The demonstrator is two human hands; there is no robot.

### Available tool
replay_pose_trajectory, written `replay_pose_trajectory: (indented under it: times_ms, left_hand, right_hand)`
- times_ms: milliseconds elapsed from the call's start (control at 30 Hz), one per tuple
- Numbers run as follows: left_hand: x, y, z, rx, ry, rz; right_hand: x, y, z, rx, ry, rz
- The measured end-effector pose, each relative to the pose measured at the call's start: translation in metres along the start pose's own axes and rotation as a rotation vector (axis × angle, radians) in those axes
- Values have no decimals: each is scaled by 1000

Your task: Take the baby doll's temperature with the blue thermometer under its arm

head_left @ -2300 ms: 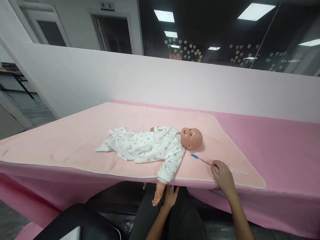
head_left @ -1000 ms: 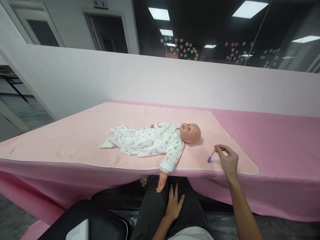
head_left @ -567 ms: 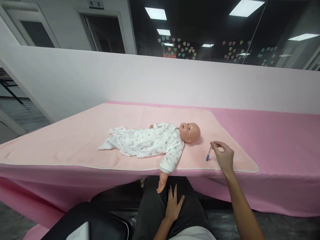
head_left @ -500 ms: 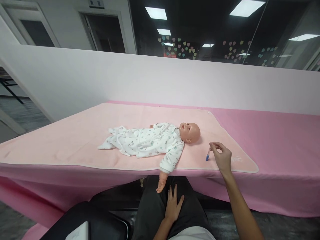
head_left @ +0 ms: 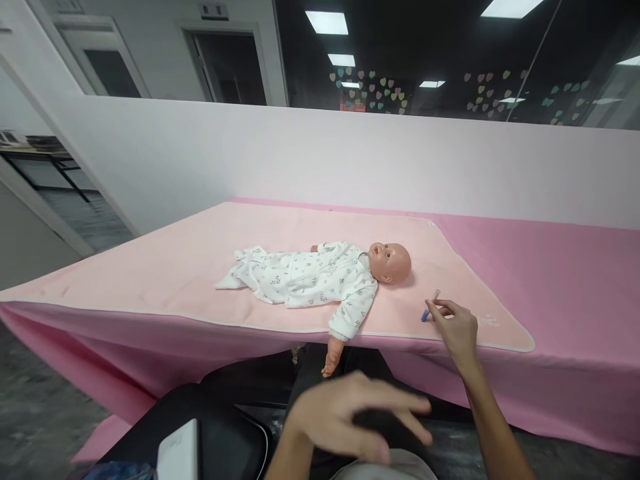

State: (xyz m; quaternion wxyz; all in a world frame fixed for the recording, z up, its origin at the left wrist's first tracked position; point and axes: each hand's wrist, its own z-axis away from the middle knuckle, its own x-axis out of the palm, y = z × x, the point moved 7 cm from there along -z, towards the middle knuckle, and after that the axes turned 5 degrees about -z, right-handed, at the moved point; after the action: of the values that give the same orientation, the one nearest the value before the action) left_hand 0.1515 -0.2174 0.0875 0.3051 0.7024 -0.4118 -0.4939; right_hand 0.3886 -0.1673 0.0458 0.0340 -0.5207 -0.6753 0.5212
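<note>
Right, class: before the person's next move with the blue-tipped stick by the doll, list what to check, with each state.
1. Stick gripped by right hand: ok.
2. Blue tip on the pink blanket: cannot tell.
3. Left hand empty, fingers spread: ok.
4. Doll flat on its back: ok.
5. Doll's near arm fully on the blanket: not ok, it hangs over the edge.

pen (head_left: 430,306) | thin, blue-capped | tilted, pinched in right hand (head_left: 457,330) | above pink blanket (head_left: 165,267)
</note>
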Motion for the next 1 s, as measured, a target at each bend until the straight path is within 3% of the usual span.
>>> replay_pose_trajectory:
  times_ms: [67, 167, 200, 233, 300, 367, 500, 633, 733, 767, 833, 900, 1000]
  left_hand:
    - [-63, -6, -10, -51, 380, -166]
    - [-147, -38, -12, -189, 1030, -619]
    - [-163, -50, -13, -229, 1159, -772]
    - [-173, -63, -18, -246, 1201, -934]
    - [-178, -90, -34, -244, 1062, -1213]
    - [-175, -112, -38, -247, 929, -1362]
    - [-172, -122, -20, -305, 999, -1404]
    - [-174, -120, -10, -359, 1090, -1378]
    - [-176, -120, -8, -375, 1131, -1372]
    - [-176, -121, -7, -375, 1137, -1369]
    - [-177, -121, -6, -378, 1152, -1362]
    - [-177, -121, -5, -388, 1167, -1353]
    - [-177, -120, -4, -399, 1172, -1347]
  right_hand:
    - [3, 6, 3, 53, -40, 55]
    - [8, 11, 6, 73, -98, 124]
    - [9, 12, 6, 61, -108, 148]
    - [9, 12, 6, 43, -110, 177]
    - [8, 13, 5, 5, -105, 241]
    - [7, 14, 4, -32, -95, 285]
    - [8, 8, 7, -100, -167, 287]
    - [14, -32, 3, -262, -481, 272]
    - [2, -80, -14, -383, -768, 6]
    - [-9, -94, -27, -370, -730, -125]
    - [-37, -110, -53, -319, -428, -316]
    - [-52, -111, -62, -267, -155, -377]
    - [-44, -105, -52, -237, -51, -361]
